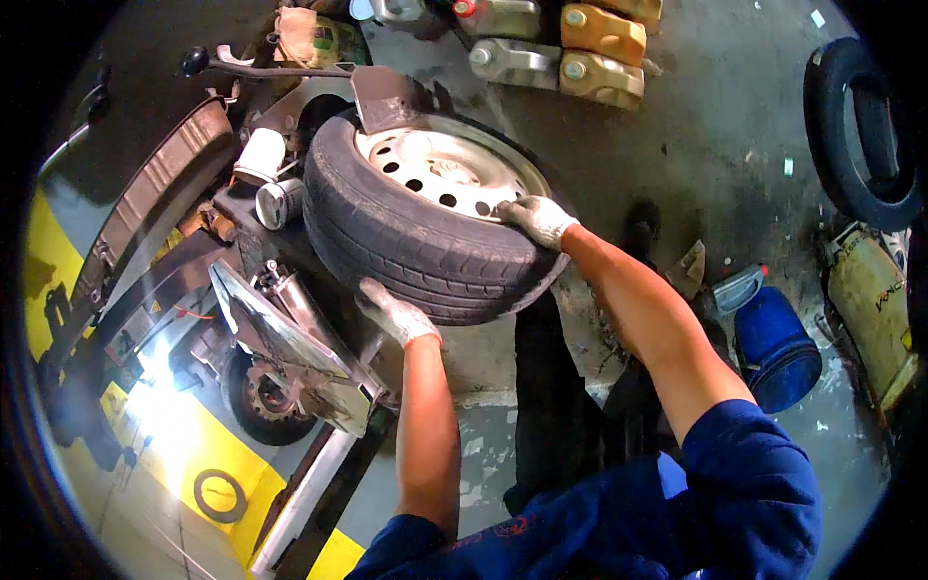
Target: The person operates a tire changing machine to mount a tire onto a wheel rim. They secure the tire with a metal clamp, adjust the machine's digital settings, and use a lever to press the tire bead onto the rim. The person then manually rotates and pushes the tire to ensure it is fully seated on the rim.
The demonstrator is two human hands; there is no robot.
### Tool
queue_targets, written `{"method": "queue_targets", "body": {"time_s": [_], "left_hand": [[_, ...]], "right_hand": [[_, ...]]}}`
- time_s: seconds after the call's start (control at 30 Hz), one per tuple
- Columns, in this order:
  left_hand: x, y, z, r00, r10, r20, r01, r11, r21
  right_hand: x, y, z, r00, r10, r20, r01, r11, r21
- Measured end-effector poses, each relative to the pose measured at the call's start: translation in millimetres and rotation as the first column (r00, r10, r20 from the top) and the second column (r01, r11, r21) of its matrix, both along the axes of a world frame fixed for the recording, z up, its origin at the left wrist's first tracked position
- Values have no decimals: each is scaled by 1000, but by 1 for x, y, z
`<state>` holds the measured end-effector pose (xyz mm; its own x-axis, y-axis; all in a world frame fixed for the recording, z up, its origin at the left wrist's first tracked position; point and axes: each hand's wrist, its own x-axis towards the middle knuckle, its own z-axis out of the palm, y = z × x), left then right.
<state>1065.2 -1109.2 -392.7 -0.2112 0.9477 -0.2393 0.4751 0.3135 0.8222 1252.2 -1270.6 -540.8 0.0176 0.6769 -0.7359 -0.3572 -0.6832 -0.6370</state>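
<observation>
Wheel (437,220): tilted ahead of the person, pale face up, slanting from upper left to lower right
Right hand (539,220): grasping its right edge, fingers at the rim (423,172)
Left hand (398,314): touching the lower tread (411,259); I can't tell how firmly

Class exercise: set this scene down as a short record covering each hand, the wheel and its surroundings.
Left hand: gloved, against the tyre's near tread
Right hand: gloved, fingers at the rim's edge
Wheel: black tyre, pale rim with round holes, tilted
Beyond wheel: plastic jugs
Right side: blue bucket, loose tyre
</observation>
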Motion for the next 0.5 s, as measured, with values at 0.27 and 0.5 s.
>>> {"method": "queue_targets", "body": {"time_s": [0.27,0.5], "left_hand": [[19,45,51,942,-111,-317,86,992,-93],[98,63,14,342,-437,-832,811,585,26]], "right_hand": [[-14,20,54,978,-52,202,50,999,16],[32,14,39,896,179,407,-165,984,-70]]}}
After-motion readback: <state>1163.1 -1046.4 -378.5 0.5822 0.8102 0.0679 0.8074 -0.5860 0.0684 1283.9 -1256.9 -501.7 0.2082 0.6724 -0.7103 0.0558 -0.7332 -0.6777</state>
